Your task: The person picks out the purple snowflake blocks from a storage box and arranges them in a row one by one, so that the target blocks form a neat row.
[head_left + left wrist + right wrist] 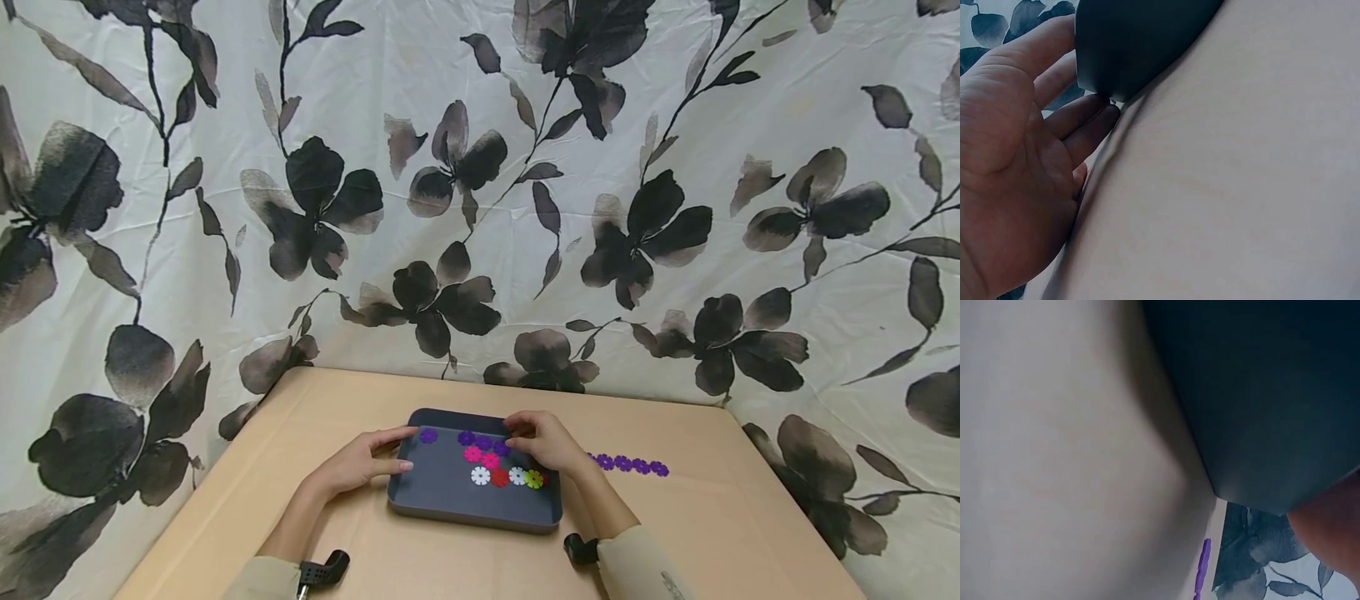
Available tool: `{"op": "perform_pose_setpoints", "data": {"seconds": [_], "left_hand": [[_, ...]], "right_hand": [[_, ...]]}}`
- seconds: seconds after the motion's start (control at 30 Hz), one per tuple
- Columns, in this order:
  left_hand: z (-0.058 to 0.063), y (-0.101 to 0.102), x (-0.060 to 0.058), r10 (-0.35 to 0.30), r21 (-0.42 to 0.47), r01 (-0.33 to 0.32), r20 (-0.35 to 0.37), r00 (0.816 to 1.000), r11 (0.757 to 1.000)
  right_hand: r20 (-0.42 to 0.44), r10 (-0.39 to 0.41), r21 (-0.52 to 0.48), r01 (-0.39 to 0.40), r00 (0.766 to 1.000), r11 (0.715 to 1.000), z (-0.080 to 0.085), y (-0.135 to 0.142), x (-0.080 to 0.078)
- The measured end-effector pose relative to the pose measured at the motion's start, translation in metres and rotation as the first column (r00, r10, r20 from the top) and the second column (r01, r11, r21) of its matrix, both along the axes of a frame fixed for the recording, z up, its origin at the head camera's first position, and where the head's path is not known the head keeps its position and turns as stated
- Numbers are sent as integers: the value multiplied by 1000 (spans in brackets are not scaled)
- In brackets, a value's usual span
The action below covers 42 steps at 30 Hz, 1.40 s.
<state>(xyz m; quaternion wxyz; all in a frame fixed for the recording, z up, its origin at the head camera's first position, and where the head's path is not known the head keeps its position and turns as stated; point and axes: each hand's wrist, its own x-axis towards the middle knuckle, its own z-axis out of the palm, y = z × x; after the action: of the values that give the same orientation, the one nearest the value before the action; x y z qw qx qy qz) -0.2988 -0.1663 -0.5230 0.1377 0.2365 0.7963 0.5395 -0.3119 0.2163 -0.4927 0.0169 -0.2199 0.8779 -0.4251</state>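
Note:
A dark grey rectangular tray [442, 500] stands on the table, with several flower-shaped plastic discs in it. Purple discs [467, 437] lie along its far side, pink ones [472, 454] in the middle, and white, red and yellow ones [534, 478] nearer the front. My left hand [356, 458] holds the tray's left side; the left wrist view shows its fingers [1094, 128] at the tray's lower edge. Over the far right corner my right hand [551, 442] reaches in with bent fingers beside the purple discs. Whether a disc is between those fingertips is hidden.
A row of purple flower discs [630, 463] lies on the tan table [675, 533] to the right of the tray, partly behind my right forearm. A white cloth with dark flowers [525, 250] hangs behind the table's far edge.

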Motion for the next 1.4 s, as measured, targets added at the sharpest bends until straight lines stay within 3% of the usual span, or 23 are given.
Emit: {"op": "perform_pose_setpoints", "data": {"seconds": [0.27, 0.7, 0.93, 1.4], "left_hand": [[0, -1, 0, -10, 2, 10, -10, 1000, 1000], [-1, 0, -1, -2, -3, 2, 2, 1000, 1000], [1, 0, 1, -6, -22, 6, -2, 1000, 1000], [1, 0, 1, -8, -5, 8, -5, 1000, 1000]], "right_hand": [[-39, 45, 127, -40, 998, 991, 2, -10, -1], [-96, -5, 270, 31, 995, 962, -2, -21, 1], [-82, -37, 289, 59, 996, 955, -2, -23, 1], [-82, -22, 273, 44, 996, 961, -5, -26, 0]]}}
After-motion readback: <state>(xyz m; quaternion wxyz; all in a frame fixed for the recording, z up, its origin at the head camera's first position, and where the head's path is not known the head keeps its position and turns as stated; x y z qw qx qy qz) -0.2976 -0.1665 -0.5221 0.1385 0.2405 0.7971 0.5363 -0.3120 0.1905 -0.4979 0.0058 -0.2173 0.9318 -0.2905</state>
